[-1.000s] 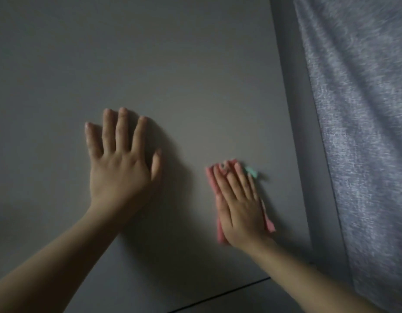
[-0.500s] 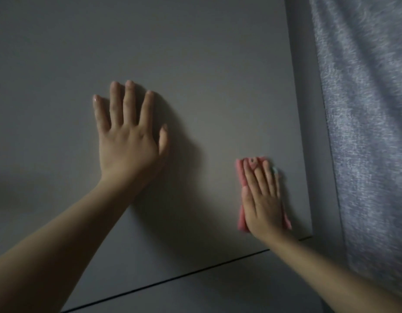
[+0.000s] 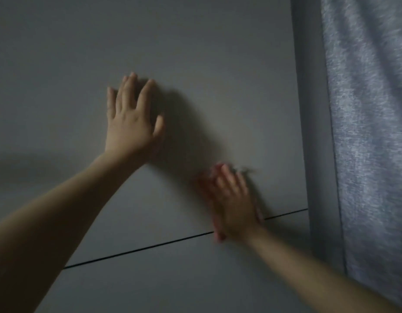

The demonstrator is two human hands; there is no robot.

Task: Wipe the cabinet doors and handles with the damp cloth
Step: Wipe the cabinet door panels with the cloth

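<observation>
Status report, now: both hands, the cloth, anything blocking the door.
Left hand flat on cabinet door. Right hand presses pink cloth near the door's lower seam. Nothing blocking; grey curtain hangs off right.

Dim, grainy; right hand motion-blurred; hand shadows fall rightward.

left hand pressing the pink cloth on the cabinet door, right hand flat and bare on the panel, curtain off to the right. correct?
Hands are swapped. In the head view the right hand presses the pink cloth on the cabinet door, near its lower edge; the left hand rests flat and bare on the panel. The curtain is at the right, as you said.
</observation>
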